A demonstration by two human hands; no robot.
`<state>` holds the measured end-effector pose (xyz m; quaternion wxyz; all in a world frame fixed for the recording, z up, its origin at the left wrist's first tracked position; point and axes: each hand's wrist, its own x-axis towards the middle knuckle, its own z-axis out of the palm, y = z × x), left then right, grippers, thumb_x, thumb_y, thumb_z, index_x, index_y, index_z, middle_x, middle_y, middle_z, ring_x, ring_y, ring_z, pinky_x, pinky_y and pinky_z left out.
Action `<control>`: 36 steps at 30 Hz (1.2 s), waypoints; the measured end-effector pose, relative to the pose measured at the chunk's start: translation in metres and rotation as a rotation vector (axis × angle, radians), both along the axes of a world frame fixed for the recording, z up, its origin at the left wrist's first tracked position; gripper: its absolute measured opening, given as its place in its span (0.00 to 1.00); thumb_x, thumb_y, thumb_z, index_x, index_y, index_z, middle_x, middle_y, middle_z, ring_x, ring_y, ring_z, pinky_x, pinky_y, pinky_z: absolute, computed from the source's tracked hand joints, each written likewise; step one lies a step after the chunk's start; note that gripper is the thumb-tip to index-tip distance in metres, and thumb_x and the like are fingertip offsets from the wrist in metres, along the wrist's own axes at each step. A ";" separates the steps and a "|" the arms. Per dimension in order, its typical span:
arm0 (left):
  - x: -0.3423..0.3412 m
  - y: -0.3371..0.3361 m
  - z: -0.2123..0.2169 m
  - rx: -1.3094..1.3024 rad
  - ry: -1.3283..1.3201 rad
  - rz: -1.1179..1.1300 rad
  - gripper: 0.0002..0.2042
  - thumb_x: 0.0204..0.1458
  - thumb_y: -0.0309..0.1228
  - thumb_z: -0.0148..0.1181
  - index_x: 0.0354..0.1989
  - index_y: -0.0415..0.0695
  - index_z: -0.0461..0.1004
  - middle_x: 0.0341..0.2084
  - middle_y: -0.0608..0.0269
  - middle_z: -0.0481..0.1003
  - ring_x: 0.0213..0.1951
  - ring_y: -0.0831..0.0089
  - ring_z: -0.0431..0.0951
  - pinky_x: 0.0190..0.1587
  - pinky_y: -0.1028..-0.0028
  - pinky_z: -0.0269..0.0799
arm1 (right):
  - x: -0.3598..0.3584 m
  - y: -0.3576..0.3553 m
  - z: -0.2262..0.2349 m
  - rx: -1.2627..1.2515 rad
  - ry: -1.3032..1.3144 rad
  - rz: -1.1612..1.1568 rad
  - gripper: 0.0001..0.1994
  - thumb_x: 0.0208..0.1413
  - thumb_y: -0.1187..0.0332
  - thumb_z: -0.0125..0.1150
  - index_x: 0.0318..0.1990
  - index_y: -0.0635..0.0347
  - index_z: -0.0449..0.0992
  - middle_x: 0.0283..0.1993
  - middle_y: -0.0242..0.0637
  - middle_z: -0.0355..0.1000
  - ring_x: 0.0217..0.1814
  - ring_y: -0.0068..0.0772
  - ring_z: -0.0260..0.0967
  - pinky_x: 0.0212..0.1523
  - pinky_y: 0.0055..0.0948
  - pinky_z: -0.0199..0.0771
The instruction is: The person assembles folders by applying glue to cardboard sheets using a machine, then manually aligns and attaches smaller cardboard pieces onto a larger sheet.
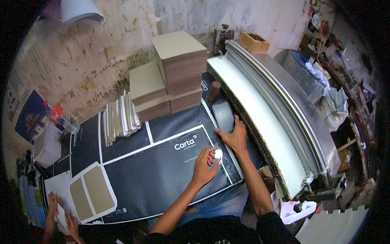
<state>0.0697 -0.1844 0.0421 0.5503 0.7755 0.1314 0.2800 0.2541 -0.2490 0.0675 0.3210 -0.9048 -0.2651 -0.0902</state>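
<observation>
My left hand (205,166) is over the dark table sheet, its fingers curled in. A small crumpled white scrap (218,154) shows at its fingertips; whether it is paper or cloth I cannot tell. To the right, my right hand (237,137) reaches around the lower end of a dark smartphone (223,113), with the thumb at its left side and a finger at its right. The phone lies on the table beside the machine's white bed. Just beyond it stands a brown cylinder (214,91).
Tall stacks of grey boards (178,45) and a row of strips (121,118) stand toward the wall. A long roller machine (276,97) borders the right. At lower left, another person's hands (71,225) work by a white sheet with two grey boards (93,191).
</observation>
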 end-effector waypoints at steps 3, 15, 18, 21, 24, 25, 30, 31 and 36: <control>-0.021 -0.008 0.011 -0.123 0.009 0.002 0.20 0.52 0.21 0.68 0.54 0.39 0.73 0.27 0.62 0.77 0.28 0.76 0.76 0.33 0.76 0.72 | -0.002 -0.010 -0.009 0.138 -0.146 0.068 0.59 0.39 0.42 0.79 0.71 0.70 0.54 0.63 0.63 0.66 0.63 0.64 0.66 0.65 0.53 0.64; -0.078 -0.014 0.007 -0.252 0.112 -0.065 0.22 0.58 0.24 0.65 0.61 0.41 0.72 0.32 0.56 0.84 0.37 0.71 0.85 0.46 0.71 0.80 | -0.001 -0.012 0.009 0.179 -0.254 0.309 0.65 0.42 0.44 0.79 0.77 0.66 0.39 0.70 0.58 0.60 0.73 0.57 0.54 0.72 0.52 0.52; -0.079 -0.014 0.010 -0.251 0.105 -0.050 0.21 0.58 0.25 0.64 0.61 0.42 0.73 0.33 0.53 0.85 0.36 0.70 0.86 0.39 0.72 0.81 | -0.004 -0.013 0.007 0.215 -0.271 0.298 0.65 0.41 0.45 0.80 0.76 0.67 0.40 0.70 0.58 0.60 0.72 0.57 0.55 0.72 0.52 0.54; -0.079 -0.014 0.008 -0.254 0.131 -0.046 0.19 0.58 0.25 0.65 0.59 0.40 0.74 0.34 0.53 0.85 0.37 0.71 0.85 0.41 0.73 0.80 | -0.006 -0.013 0.010 0.146 -0.262 0.296 0.65 0.39 0.45 0.81 0.76 0.66 0.41 0.68 0.55 0.62 0.71 0.55 0.57 0.71 0.52 0.55; -0.080 -0.012 0.006 -0.217 0.118 -0.058 0.19 0.55 0.25 0.68 0.56 0.38 0.76 0.34 0.54 0.85 0.37 0.72 0.84 0.43 0.73 0.79 | -0.010 -0.015 0.012 0.071 -0.243 0.291 0.65 0.38 0.45 0.82 0.76 0.65 0.41 0.66 0.53 0.64 0.69 0.53 0.58 0.70 0.52 0.55; -0.081 -0.013 0.004 -0.202 0.103 -0.063 0.19 0.54 0.25 0.70 0.55 0.37 0.76 0.34 0.54 0.85 0.37 0.72 0.84 0.44 0.73 0.79 | -0.012 -0.015 0.013 0.074 -0.237 0.289 0.65 0.39 0.45 0.81 0.76 0.65 0.41 0.66 0.52 0.65 0.69 0.53 0.58 0.70 0.52 0.55; -0.079 -0.016 0.019 -0.180 0.182 -0.019 0.18 0.51 0.27 0.72 0.51 0.38 0.80 0.34 0.56 0.86 0.38 0.74 0.84 0.47 0.71 0.77 | -0.007 -0.014 0.010 0.110 -0.255 0.237 0.66 0.36 0.42 0.81 0.76 0.65 0.43 0.67 0.50 0.64 0.69 0.53 0.56 0.71 0.52 0.52; -0.078 -0.016 0.020 -0.166 0.183 -0.012 0.18 0.52 0.27 0.72 0.51 0.39 0.80 0.34 0.56 0.86 0.39 0.74 0.84 0.47 0.71 0.77 | -0.004 -0.015 0.010 0.114 -0.235 0.247 0.66 0.36 0.42 0.81 0.76 0.66 0.42 0.68 0.51 0.63 0.70 0.54 0.55 0.72 0.54 0.51; -0.079 -0.014 0.024 -0.194 0.232 0.013 0.17 0.53 0.27 0.71 0.52 0.41 0.80 0.36 0.57 0.85 0.39 0.74 0.84 0.45 0.72 0.77 | -0.006 -0.009 0.012 0.099 -0.192 0.266 0.68 0.37 0.42 0.80 0.76 0.68 0.39 0.71 0.53 0.60 0.71 0.56 0.54 0.72 0.55 0.50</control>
